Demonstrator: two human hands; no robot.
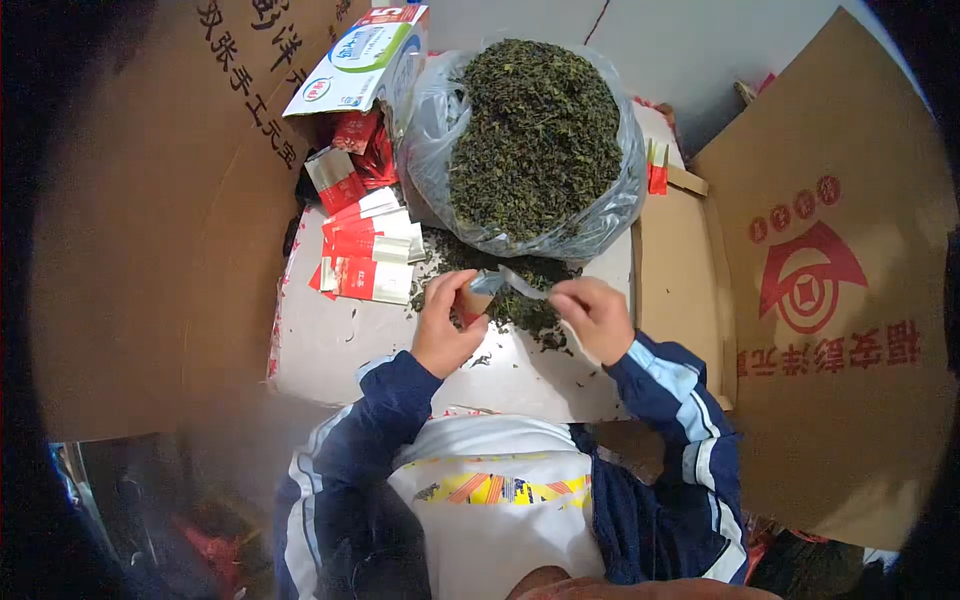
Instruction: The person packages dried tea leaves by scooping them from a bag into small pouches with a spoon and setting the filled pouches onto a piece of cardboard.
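My left hand (pixel 447 330) is wrapped round a small tea sachet (pixel 487 284), its silvery inside showing at the top. Pinched in my right hand (pixel 598 320) is a pale spoon (pixel 527 287), whose tip meets the sachet's mouth. How much tea the sachet holds cannot be seen. Loose tea leaves (pixel 535 312) lie scattered below both hands. Just beyond them stands a clear plastic bag (pixel 430 185) heaped with dark green tea leaves (pixel 540 130). Several flat red and silver sachets (pixel 372 280) are fanned out left of my left hand.
A white and green printed carton (pixel 360 60) stands at the back left, with red packets (pixel 372 145) under it. Tall cardboard flaps rise at the left (pixel 150 250) and right (pixel 850 420). Another red packet (pixel 658 172) is at the white table's (pixel 320 350) far right.
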